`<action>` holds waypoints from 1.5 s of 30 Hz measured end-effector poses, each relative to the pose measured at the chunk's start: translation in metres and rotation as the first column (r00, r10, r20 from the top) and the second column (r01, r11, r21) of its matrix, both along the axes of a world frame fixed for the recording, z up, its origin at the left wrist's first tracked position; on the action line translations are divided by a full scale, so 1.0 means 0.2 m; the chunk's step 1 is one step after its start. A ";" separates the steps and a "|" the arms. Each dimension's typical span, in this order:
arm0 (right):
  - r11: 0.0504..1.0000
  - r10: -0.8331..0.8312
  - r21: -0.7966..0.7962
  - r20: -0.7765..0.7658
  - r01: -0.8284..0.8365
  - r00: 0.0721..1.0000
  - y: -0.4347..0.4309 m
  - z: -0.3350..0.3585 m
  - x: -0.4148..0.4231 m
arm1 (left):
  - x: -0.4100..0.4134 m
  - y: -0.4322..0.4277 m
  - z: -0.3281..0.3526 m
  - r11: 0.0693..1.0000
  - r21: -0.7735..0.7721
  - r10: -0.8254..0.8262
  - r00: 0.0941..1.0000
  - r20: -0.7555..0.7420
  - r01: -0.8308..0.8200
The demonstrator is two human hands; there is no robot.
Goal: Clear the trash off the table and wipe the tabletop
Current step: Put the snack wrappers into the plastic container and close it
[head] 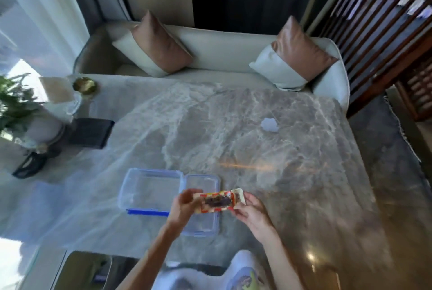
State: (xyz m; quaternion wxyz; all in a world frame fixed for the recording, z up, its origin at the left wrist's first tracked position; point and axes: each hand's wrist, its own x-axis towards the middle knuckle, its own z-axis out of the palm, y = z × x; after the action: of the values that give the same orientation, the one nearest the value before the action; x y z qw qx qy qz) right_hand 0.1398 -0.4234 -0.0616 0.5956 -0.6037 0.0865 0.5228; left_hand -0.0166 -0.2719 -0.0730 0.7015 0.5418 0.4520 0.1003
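A red, yellow and white snack wrapper (217,200) with a dark picture on it is held up above the marble table (292,161). My left hand (187,205) grips its left end and my right hand (251,211) pinches its right end. Under the wrapper lies an open clear plastic food box (152,189) with a blue clip, its lid (205,219) folded out to the right. A crumpled white tissue (270,124) sits farther back on the right of the table.
A black tissue-box-like block (90,133), a gold dish (84,85) and a potted plant (16,102) stand at the table's left side. A pale sofa (224,55) with two cushions runs along the far edge. A wooden slatted screen (378,32) stands at right.
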 end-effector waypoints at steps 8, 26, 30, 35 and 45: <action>0.963 0.261 -0.109 0.147 -0.247 0.954 0.23 0.08 -0.50 | -0.52 0.28 0.18 0.957 0.278 -0.049 0.992 -0.118 0.081; 0.862 0.422 -0.423 0.299 -0.277 0.856 0.92 -0.11 -0.63 | -0.62 0.86 0.01 0.973 0.213 -0.024 0.959 -0.282 0.087; 0.830 0.436 -0.498 0.297 -0.252 0.849 1.00 -0.46 -0.68 | -0.59 0.95 -0.23 0.978 0.125 -0.114 0.924 -0.366 0.170; 0.788 0.404 -0.571 0.200 -0.229 0.893 1.13 -0.19 -0.78 | -0.46 0.91 -0.11 0.983 0.008 -0.159 0.866 -0.474 0.184; 0.765 0.412 -0.605 0.196 -0.221 0.890 1.17 -0.36 -0.75 | -0.38 0.91 -0.18 0.973 0.067 -0.139 0.790 -0.597 0.222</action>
State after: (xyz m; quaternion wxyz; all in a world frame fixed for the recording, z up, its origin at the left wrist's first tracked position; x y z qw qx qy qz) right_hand -0.0110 -0.1898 -0.1338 0.2962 -0.8347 0.0365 0.4628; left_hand -0.0935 -0.0909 -0.1096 0.4955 0.6326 0.5850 -0.1097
